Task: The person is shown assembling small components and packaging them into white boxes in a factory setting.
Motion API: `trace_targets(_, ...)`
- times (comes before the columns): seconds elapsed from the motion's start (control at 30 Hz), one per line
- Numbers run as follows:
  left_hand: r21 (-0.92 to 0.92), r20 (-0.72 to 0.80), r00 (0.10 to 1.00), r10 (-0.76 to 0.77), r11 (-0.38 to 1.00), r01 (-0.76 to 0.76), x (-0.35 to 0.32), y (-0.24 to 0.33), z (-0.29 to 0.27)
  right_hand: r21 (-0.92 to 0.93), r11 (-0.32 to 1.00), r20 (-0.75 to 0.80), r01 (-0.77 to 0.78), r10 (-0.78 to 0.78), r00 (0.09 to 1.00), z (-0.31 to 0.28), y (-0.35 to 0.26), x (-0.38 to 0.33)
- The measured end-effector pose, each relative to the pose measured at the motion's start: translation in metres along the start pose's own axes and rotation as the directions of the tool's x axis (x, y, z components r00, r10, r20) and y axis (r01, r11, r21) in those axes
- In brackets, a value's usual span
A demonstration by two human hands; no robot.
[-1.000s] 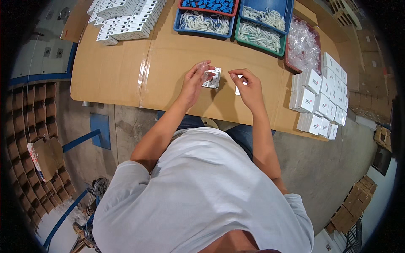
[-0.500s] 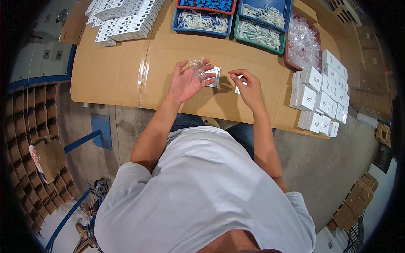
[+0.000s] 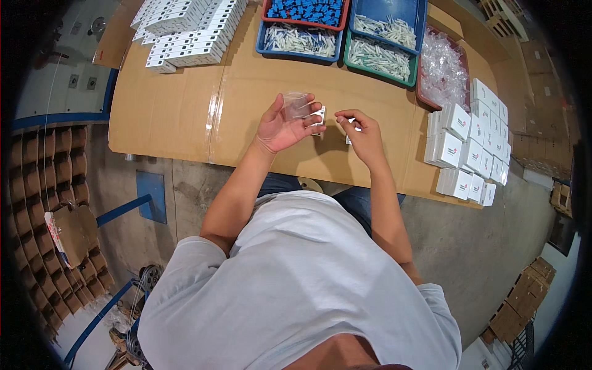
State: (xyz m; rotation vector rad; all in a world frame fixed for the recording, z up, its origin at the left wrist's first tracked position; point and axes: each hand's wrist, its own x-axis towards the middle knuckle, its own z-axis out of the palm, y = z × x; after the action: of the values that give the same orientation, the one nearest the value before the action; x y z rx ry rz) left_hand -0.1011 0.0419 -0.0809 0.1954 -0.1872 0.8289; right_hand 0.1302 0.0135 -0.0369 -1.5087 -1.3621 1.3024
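Note:
My left hand, palm up with its fingers curled, holds a thin see-through plastic piece above the table. Whether that piece is a bag or a moulded insert I cannot tell. Just beyond the fingers lies a small white box with dark marks, partly covered by them. To the right, my right hand is closed, thumb and fingertips together; what they pinch, if anything, is hidden. Below its fingers shows part of another white item, mostly covered by the hand.
Cardboard covers the table. White boxes are stacked at the far left, others at the right. Trays at the back hold blue parts, white sticks, more sticks and clear plastic pieces.
My left hand has shifted slightly right, and the clear plastic in it looks flatter and more spread out. My right hand stays nearly in place, fingertips still together.

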Motion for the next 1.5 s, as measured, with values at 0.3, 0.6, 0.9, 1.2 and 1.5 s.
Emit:
trace_targets(0.3, -0.034, -0.268, 0.962, -0.05, 0.999, 0.042, -0.027, 0.016, -0.031, 0.004, 1.0, -0.015, 0.016, -0.016, 1.0, -0.009, 0.012, 0.003)
trace_targets(0.6, -0.023, -0.37, 0.925, -0.088, 0.996, 0.085, -0.065, 0.031, -0.06, -0.182, 0.976, -0.152, 0.117, -0.145, 0.978, -0.044, 0.031, 0.043)
trace_targets(0.9, -0.098, -0.377, 0.903, -0.205, 0.978, 0.182, -0.051, 0.039, -0.061, -0.559, 0.819, -0.262, 0.126, -0.319, 0.911, -0.105, 0.022, 0.138)
trace_targets(1.2, -0.14, -0.38, 0.889, -0.255, 0.966, 0.217, -0.052, 0.041, -0.064, -0.689, 0.725, -0.343, 0.024, -0.355, 0.869, -0.124, -0.009, 0.197)
trace_targets(1.5, -0.138, -0.386, 0.881, -0.275, 0.961, 0.24, -0.053, 0.041, -0.067, -0.851, 0.503, -0.352, -0.15, -0.337, 0.873, -0.141, 0.006, 0.257)
